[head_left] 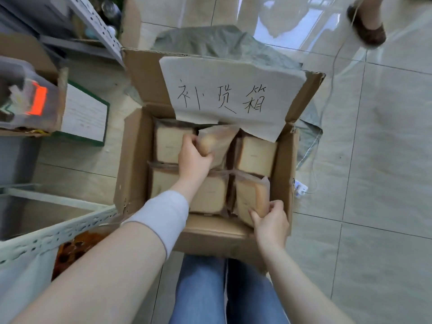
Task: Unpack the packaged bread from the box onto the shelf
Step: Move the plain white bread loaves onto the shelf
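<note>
The box (131, 160) sits on the floor (385, 160) close in front of the person, full of bagged bread (168, 148). The left hand (195, 157) curls round a tilted pack (219, 141) at the far middle; the right hand (271, 220) pinches an upturned pack (251, 195) in the near right corner. These 2 should be light, soft and easily crushed, their film slippery, so grip the flat sides gently. The shelf (58, 232) at near left is cut off, and the paper sheet (233, 94) hides the box's far edge
</note>
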The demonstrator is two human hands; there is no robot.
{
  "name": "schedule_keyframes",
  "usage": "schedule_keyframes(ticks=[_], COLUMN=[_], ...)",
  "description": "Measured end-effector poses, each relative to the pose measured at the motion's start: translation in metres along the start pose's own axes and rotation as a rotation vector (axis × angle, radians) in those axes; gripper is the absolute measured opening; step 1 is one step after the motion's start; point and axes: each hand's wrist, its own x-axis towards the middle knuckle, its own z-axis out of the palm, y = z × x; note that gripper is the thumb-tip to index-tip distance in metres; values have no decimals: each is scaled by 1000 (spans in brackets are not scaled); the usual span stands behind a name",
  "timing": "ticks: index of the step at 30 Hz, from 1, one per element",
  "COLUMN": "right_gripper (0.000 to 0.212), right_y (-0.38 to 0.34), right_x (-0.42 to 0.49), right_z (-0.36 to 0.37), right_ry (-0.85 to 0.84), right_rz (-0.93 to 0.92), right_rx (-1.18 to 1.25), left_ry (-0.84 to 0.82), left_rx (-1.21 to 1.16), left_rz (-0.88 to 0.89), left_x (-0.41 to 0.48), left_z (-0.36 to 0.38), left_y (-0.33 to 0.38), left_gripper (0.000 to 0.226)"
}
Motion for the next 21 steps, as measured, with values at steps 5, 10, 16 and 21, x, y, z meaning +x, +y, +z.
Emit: schedule_keyframes(ticks=[5, 10, 16, 21], right_gripper=[39, 23, 26, 38], right_y=[20, 35, 21, -19], right_x=[-22, -96, -246, -391], right_z=[-61, -127, -180, -180], right_ry=[-78, -316, -558, -701], right_rz=[-142, -358, -602, -864], right_rx=[262, 428, 339, 254], left_ry=[61, 190, 433, 731], left_rx=[-214, -403, -508, -474], left_rz=[108, 111, 174, 232], left_x=[-83, -210, -384, -512], left_z=[-62, -149, -289, -422], left_y=[13, 23, 23, 3], left_gripper=[56, 42, 27, 28])
